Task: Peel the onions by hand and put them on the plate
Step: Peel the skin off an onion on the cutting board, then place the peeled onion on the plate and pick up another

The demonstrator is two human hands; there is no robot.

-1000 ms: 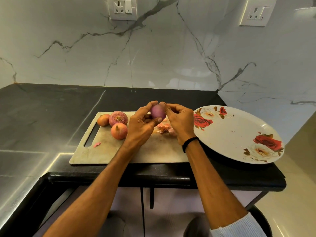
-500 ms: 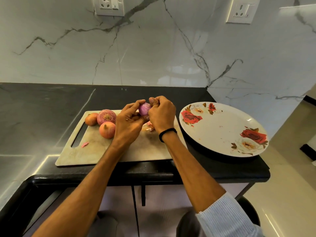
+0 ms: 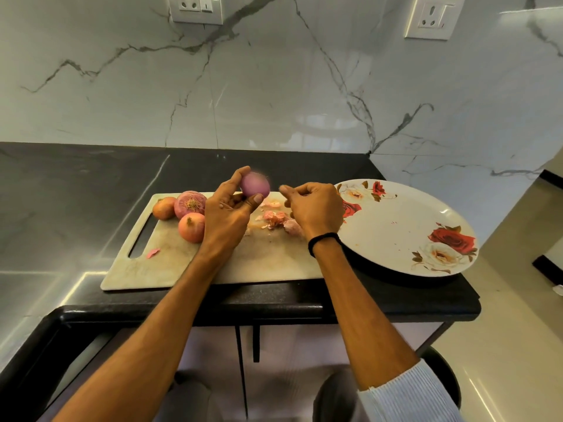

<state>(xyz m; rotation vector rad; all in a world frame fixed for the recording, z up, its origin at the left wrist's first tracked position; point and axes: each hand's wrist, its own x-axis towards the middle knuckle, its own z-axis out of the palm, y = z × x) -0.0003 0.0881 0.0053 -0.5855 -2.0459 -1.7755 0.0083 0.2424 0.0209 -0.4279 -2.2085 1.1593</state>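
My left hand [image 3: 227,214] grips a peeled purple onion [image 3: 255,184] between thumb and fingers, raised above the cutting board [image 3: 259,260]. A short gap to the onion's right, my right hand [image 3: 315,210] hangs with its fingers curled; I see nothing plainly held in them. Three onions with skin on lie at the board's far left: a small brown one [image 3: 164,208], a large reddish one [image 3: 190,204] and an orange-pink one [image 3: 192,227]. The white plate with red roses [image 3: 405,226] sits to the right of the board and holds no onions.
Loose pink peel scraps [image 3: 274,217] lie on the board under my hands, and a single flake [image 3: 153,253] rests near the handle slot. The black counter [image 3: 76,193] ends just right of the plate, with floor beyond. A marble wall stands behind.
My right hand has come off the onion and drawn a little to the right. The left hand keeps the onion and has lifted it slightly.
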